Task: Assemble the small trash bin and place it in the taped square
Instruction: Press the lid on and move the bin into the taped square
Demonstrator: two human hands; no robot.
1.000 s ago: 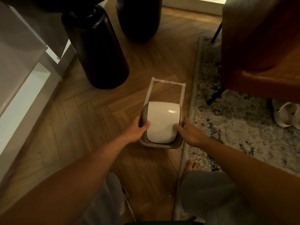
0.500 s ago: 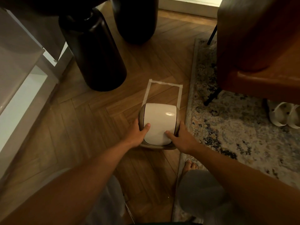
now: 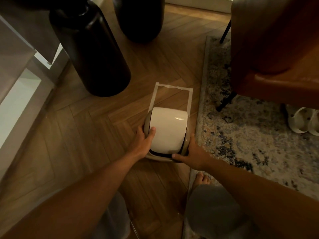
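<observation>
A small beige trash bin [image 3: 186,140] with a white domed swing lid [image 3: 168,128] stands on the wooden floor. Its far side overlaps the near end of the taped square [image 3: 172,87], whose near edge is hidden behind the bin. My left hand [image 3: 144,141] grips the bin's left side, thumb pressed on the lid. My right hand [image 3: 191,152] holds the right near corner of the rim. The lid looks tipped, with a dark gap showing at its near edge.
Two tall dark vases [image 3: 91,49] [image 3: 139,18] stand beyond the square to the left. A patterned rug [image 3: 250,126] lies on the right, with a brown leather chair [image 3: 276,49] and white sandals [image 3: 303,119] on it. White furniture [image 3: 17,75] borders the left. My bare toes [image 3: 203,179] are below the bin.
My right hand slid from the lid's right side down to the bin's near right corner. The lid tipped, opening a dark gap at the front. The view shifted slightly.
</observation>
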